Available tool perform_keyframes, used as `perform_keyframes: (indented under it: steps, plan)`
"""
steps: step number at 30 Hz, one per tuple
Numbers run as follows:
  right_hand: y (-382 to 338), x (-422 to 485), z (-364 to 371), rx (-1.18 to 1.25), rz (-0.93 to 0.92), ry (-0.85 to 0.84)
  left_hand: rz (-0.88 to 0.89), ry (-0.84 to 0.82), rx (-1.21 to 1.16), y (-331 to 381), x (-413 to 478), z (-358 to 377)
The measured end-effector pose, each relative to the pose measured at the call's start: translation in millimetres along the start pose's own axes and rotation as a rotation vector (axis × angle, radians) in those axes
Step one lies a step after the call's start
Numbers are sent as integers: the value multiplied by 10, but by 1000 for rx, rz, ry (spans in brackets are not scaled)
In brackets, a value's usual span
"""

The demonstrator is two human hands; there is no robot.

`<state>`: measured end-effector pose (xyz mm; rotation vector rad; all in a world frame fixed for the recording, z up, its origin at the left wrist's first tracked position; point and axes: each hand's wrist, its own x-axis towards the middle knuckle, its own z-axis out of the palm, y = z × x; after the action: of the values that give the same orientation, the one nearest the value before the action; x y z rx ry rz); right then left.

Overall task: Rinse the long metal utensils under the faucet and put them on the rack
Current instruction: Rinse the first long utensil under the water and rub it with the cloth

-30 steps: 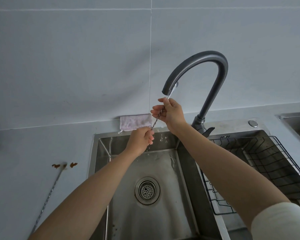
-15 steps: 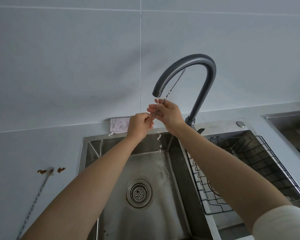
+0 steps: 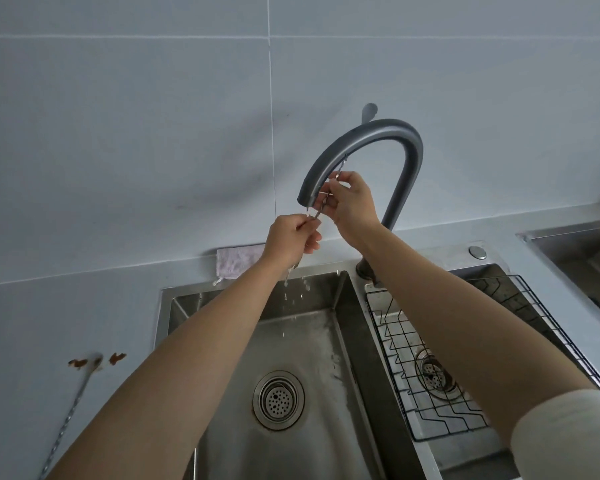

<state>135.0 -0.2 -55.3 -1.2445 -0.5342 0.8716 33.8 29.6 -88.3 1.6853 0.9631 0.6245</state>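
A thin twisted metal utensil [image 3: 321,209] slants up under the spout of the dark grey faucet [image 3: 371,133]. My left hand [image 3: 291,237] grips its lower part just below the spout. My right hand [image 3: 350,202] pinches it higher up, beside the spout. Water drips off my left hand into the steel sink [image 3: 319,341]. A second long twisted utensil [image 3: 70,410] lies on the counter at the left, with brown bits at its far end. The black wire rack [image 3: 430,382] sits in the right basin.
A small pale cloth [image 3: 236,259] lies behind the sink against the tiled wall. The left basin's drain strainer [image 3: 278,400] is in the middle of its floor. Another steel basin [image 3: 582,251] shows at the far right edge.
Both hands have risen closer to the spout with the utensil. The camera tilted, so the sink and rack show more fully. More water drips below my left hand.
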Motion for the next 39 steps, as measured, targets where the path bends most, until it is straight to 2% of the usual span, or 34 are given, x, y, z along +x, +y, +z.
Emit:
perform_keyframes:
  steps: [9, 18, 27, 39]
  plan:
    - [-149, 147, 11, 18, -91, 34, 5, -19, 23, -56, -10, -13]
    - [-236, 91, 128, 5, -108, -18, 7, 12, 68, -111, -28, -75]
    - [93, -276, 136, -143, 24, -90, -51, -102, 119, -599, -496, -17]
    - [687, -935, 51, -185, 169, -81, -217, -181, -11, -1258, -1194, 123]
